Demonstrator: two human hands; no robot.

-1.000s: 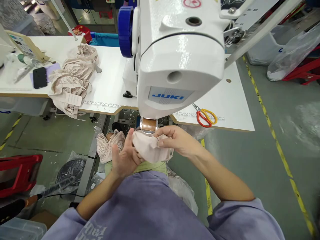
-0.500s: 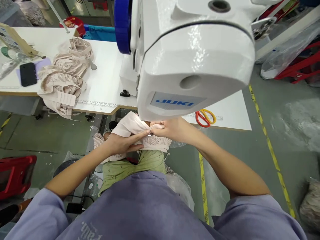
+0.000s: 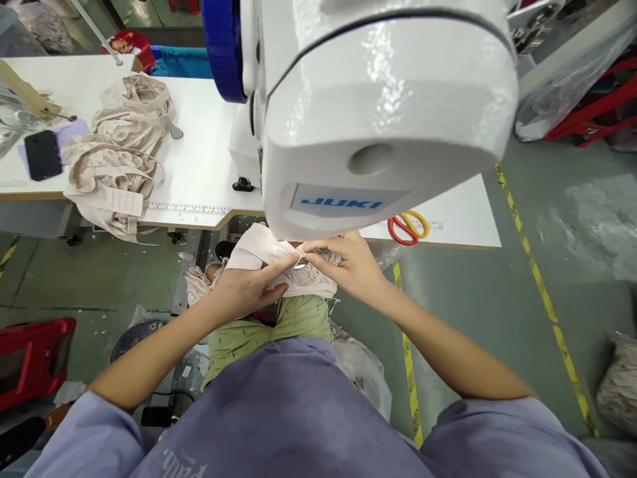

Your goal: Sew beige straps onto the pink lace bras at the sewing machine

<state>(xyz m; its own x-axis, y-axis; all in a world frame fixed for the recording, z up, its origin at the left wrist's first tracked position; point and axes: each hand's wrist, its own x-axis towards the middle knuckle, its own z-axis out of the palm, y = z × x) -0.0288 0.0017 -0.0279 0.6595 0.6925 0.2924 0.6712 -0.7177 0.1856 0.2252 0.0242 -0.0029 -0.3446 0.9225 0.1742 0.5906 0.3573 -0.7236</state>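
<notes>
Pale pink lace fabric hangs over my lap at the front of the white JUKI sewing machine. My left hand grips it, thumb and fingers closing on its folded edge from the left. From the right, my right hand pinches the same edge between thumb and index finger, close to my left fingertips. A small shiny ring-like piece shows just below the pinch; what it is I cannot make out. The machine's head hides its needle area from above.
Red and yellow-handled scissors lie on the table at the right. A heap of beige lace garments covers part of the table at left, with a black phone beside it. A red stool stands at lower left.
My right hand has turned and shifted slightly right, its fingers now more stretched at the fabric edge. My left hand keeps its hold. The view has moved a little.
</notes>
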